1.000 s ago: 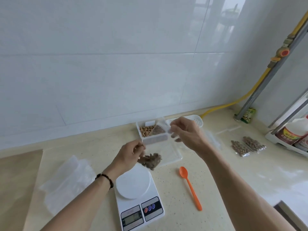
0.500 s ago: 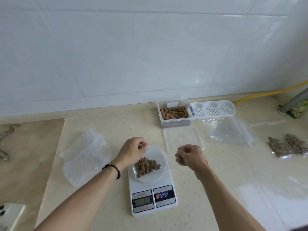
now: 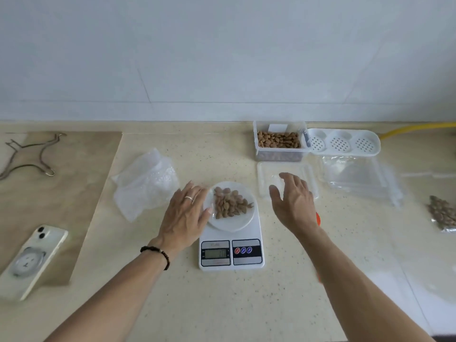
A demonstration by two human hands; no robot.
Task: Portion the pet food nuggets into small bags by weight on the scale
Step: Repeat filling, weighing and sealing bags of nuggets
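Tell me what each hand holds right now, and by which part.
Nothing is held. The left hand lies open beside the bag of nuggets on the scale; the right hand hovers open.

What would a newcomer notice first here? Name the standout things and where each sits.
First, the bag of brown nuggets lying on the round platform of the white scale at the counter's centre, with the open left hand at its left edge and the open right hand hovering just right of it. Behind, by the wall, stands the clear container of nuggets. A phone lies on the far left.
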